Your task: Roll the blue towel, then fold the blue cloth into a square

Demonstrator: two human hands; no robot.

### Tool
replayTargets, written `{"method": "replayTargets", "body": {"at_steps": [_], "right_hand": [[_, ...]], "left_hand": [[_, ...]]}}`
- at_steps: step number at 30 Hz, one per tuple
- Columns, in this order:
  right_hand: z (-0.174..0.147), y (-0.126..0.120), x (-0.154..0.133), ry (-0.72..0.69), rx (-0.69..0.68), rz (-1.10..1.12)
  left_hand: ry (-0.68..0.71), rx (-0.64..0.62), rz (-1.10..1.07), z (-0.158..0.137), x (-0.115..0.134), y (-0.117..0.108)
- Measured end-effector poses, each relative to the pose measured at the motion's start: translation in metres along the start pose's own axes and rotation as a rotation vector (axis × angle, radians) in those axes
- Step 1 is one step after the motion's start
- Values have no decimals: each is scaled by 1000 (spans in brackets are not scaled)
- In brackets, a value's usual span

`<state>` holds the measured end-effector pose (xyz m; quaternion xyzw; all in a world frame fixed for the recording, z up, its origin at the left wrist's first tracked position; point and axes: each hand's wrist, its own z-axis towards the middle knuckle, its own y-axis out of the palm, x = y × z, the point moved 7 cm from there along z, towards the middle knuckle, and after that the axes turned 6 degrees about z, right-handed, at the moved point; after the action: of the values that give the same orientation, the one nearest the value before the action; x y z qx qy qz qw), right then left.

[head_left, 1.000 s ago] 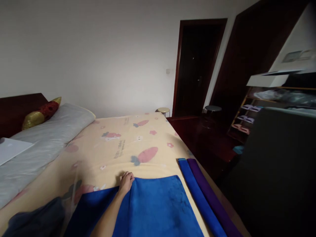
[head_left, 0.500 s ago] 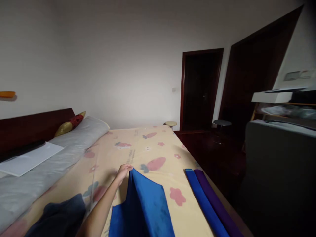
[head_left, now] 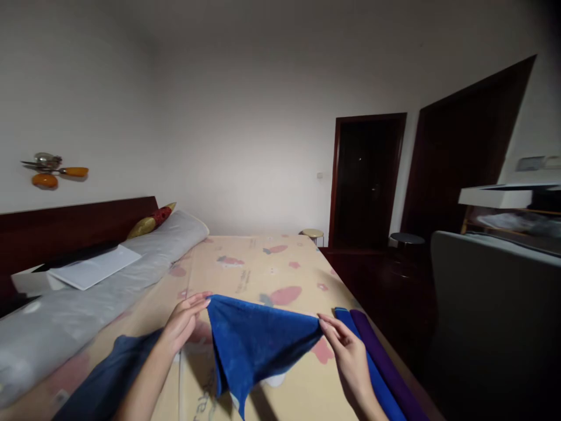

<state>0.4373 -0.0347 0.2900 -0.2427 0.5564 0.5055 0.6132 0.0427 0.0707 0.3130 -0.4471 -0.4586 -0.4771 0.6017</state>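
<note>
A blue cloth [head_left: 258, 336] hangs between my two hands above the bed, its top edge stretched and its lower corners dangling. My left hand [head_left: 187, 316] pinches the upper left corner. At the upper right corner, the fingers of my right hand [head_left: 346, 345] are closed on the fabric. To the right, a folded blue cloth [head_left: 372, 374] and a folded purple cloth [head_left: 385, 356] lie side by side along the bed's edge. A dark blue cloth [head_left: 116, 374] lies crumpled under and beside my left forearm, partly hidden by it.
The bed [head_left: 245, 275] has a cream sheet printed with carrots and flowers. A grey quilt [head_left: 144, 280] lies along the headboard, with a white flat item [head_left: 96, 268] on it. A grey chair back [head_left: 491, 316] stands at the right. Two stools [head_left: 407, 238] are near the doors.
My right hand has come into view and holds the blue cloth's right corner. The cloth is now lifted and spread sideways. My left hand still grips its corner; the view has tilted up and left.
</note>
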Motion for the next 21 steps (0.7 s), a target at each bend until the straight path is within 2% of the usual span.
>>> {"method": "replayTargets", "body": {"at_steps": [3, 5, 9, 13, 16, 21], "right_hand": [[-6, -6, -5, 19, -91, -80], [-9, -8, -6, 39, -134, -111], [-11, -9, -13, 24, -178, -155], [-13, -9, -17, 19, -203, -215], [-17, -11, -18, 0, -199, -249], [-21, -13, -13, 16, -178, -247]], "left_hand": [[6, -18, -23, -29, 2, -4], [7, 10, 60, -43, 1, -9], [36, 13, 205, -56, 0, -18], [113, 15, 257, -64, 5, -24], [95, -1, 218, -68, 5, -24], [-33, 3, 1, -71, -6, -24]]}}
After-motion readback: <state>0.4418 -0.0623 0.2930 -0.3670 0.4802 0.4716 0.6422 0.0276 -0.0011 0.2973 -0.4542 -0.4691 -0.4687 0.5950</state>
